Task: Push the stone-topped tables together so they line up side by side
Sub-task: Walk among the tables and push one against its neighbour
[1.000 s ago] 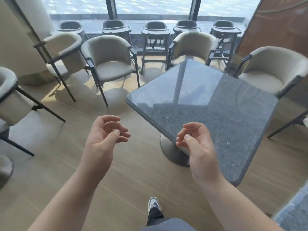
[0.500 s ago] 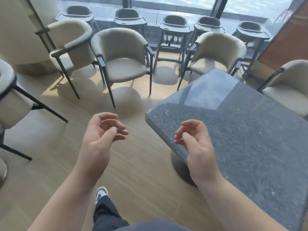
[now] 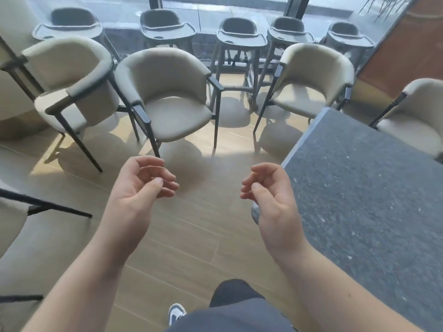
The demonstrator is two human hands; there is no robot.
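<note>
A grey speckled stone-topped table (image 3: 364, 212) fills the right side of the view, its near left corner just behind my right hand. My right hand (image 3: 268, 195) hovers at that corner with fingers loosely curled, holding nothing; whether it touches the edge I cannot tell. My left hand (image 3: 141, 185) hangs in the air over the wooden floor to the left of the table, fingers loosely curled and empty. Only one stone table is in view.
Beige padded armchairs stand close ahead: one in the middle (image 3: 167, 97), one at left (image 3: 72, 80), one at right (image 3: 311, 80), another behind the table (image 3: 417, 121). Several grey high chairs (image 3: 242, 41) line the window. A chair leg (image 3: 48, 207) juts in from the left.
The view has swung left and I have stepped forward; the table has slid to the right of the frame and the chairs are nearer. Both hands keep the same loose curl.
</note>
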